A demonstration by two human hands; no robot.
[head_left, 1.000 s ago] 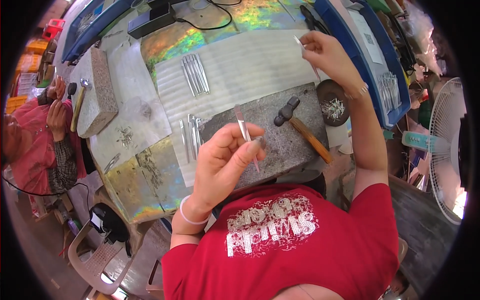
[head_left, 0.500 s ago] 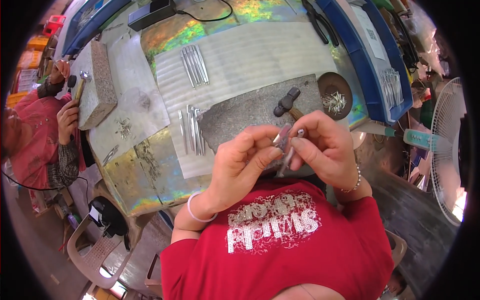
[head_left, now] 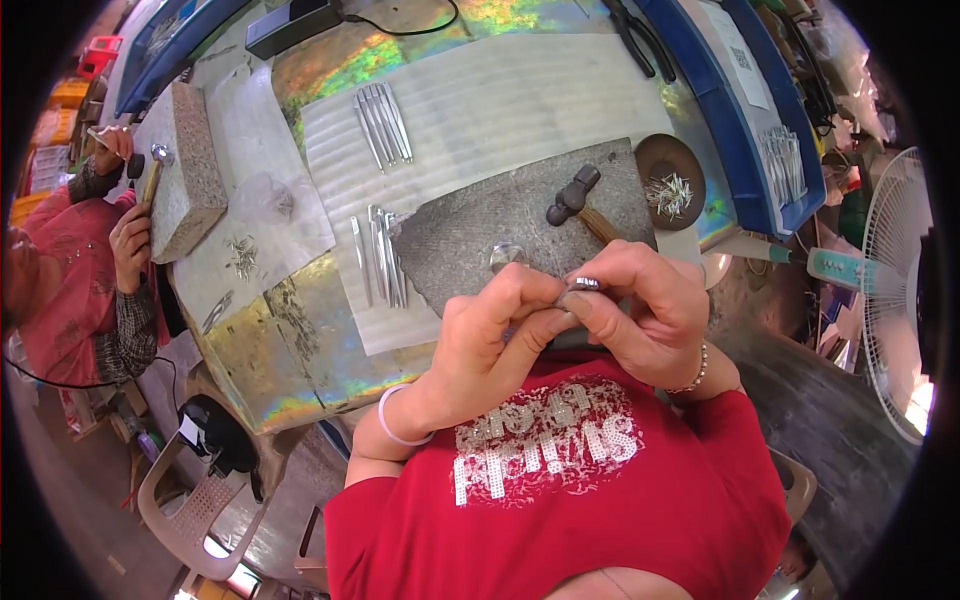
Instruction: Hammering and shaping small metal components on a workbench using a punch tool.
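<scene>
Over the near edge of the bench, my left hand [head_left: 500, 335] and my right hand [head_left: 645, 310] meet, both pinched closed fingertip to fingertip. A small shiny metal piece [head_left: 584, 285] shows between my right thumb and forefinger; the rest of it is covered by the fingers. What my left fingertips grip is hidden. Just beyond my hands lies a grey stone slab [head_left: 460, 230], bearing a hammer [head_left: 573, 195] with a wooden handle and a small round shiny disc [head_left: 507, 256].
Slim metal strips [head_left: 383, 125] lie on a white foam sheet [head_left: 480, 90], with more beside the slab. A brown bowl [head_left: 655, 150] holds small metal pins. Around are pliers [head_left: 640, 42], a blue tray [head_left: 700, 90], a fan [head_left: 885, 290] and a co-worker's hand [head_left: 130, 245] by a granite block [head_left: 190, 185].
My hands have come together and tipped the metal piece in my right fingers, so its end lies sideways. The long pieces seen between my hands before are now hidden. The round disc has come into sight.
</scene>
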